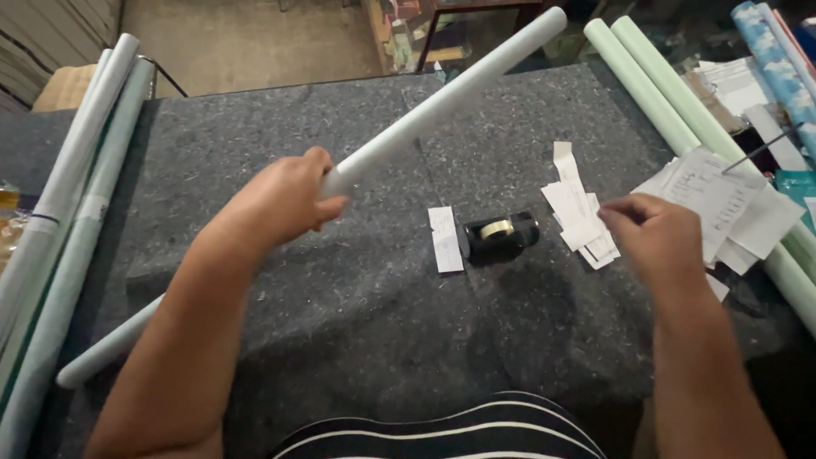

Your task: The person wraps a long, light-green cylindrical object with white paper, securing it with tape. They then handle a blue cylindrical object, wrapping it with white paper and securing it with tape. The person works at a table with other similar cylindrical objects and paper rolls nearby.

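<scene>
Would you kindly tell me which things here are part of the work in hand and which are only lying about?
In hand:
- pale rolled sheet, gripped by the left hand
- small paper slips, at the right hand
- black tape dispenser, between the hands

Lying about:
- green rolls on the right
- pale rolls on the left
- blue patterned roll
- loose papers

The left hand [280, 200] hides the middle of the pale roll [442, 102].

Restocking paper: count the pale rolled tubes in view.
6, perhaps more hidden: one long pale roll in the left hand, two pale rolls at the table's left edge, two pale green rolls right, one blue patterned roll far right.
</scene>
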